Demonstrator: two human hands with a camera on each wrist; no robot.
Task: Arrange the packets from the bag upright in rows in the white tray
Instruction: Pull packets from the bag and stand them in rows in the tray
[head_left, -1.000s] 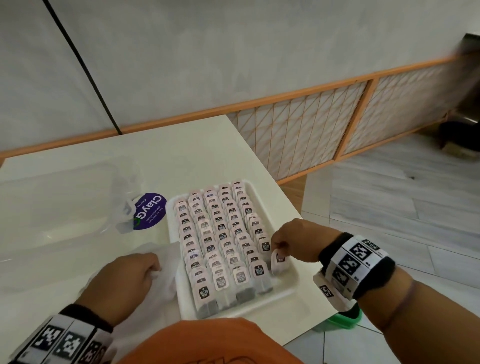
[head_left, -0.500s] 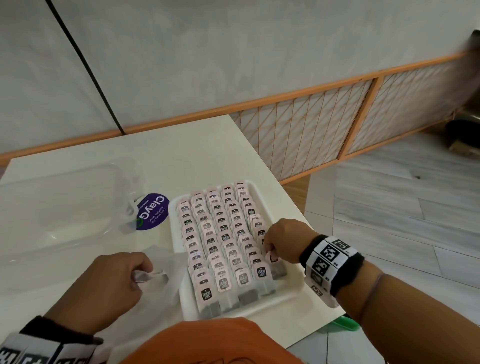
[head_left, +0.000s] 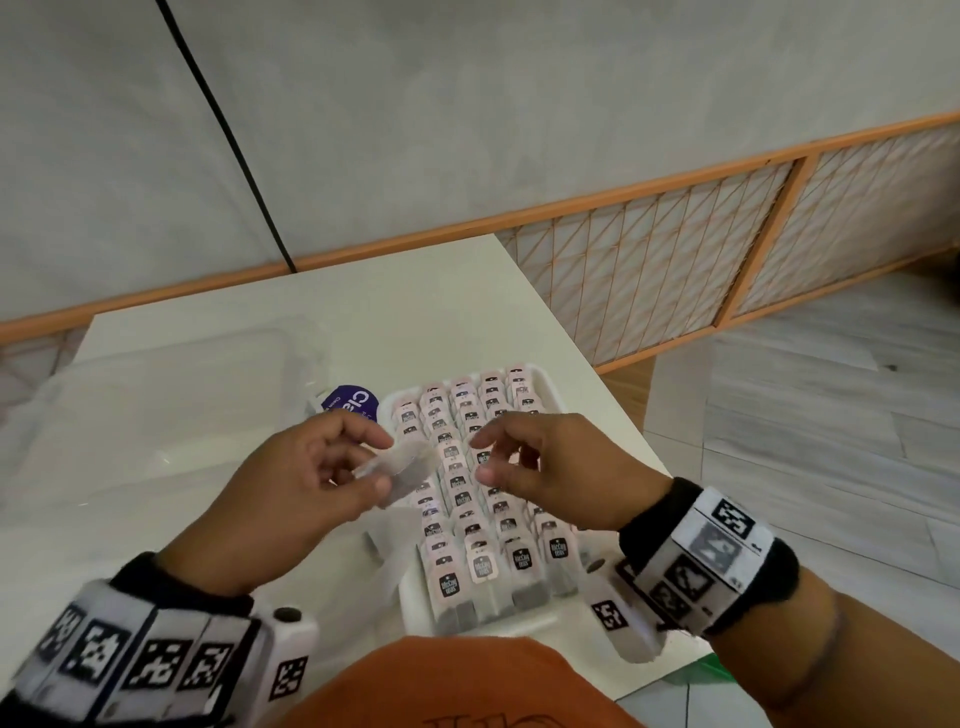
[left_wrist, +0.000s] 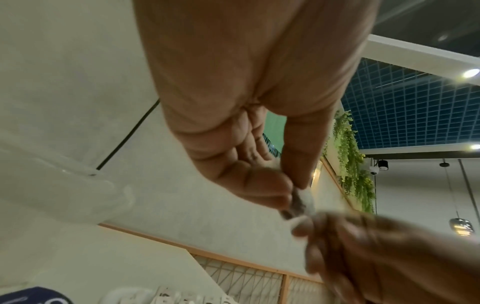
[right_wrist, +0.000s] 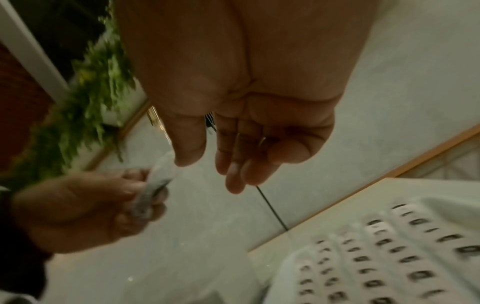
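1 packet (head_left: 402, 470) — left hand (head_left: 291, 499) pinch

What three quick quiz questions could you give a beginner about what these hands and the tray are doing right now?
1. True or false: the left hand pinches a packet above the table.
2. Does the right hand hold anything? A) a packet B) the bag C) nothing
3. How do the rows of packets sit in the white tray?

Key:
1. True.
2. C: its fingers are relaxed, reaching toward the held packet.
3. Upright, in rows that nearly fill the tray.
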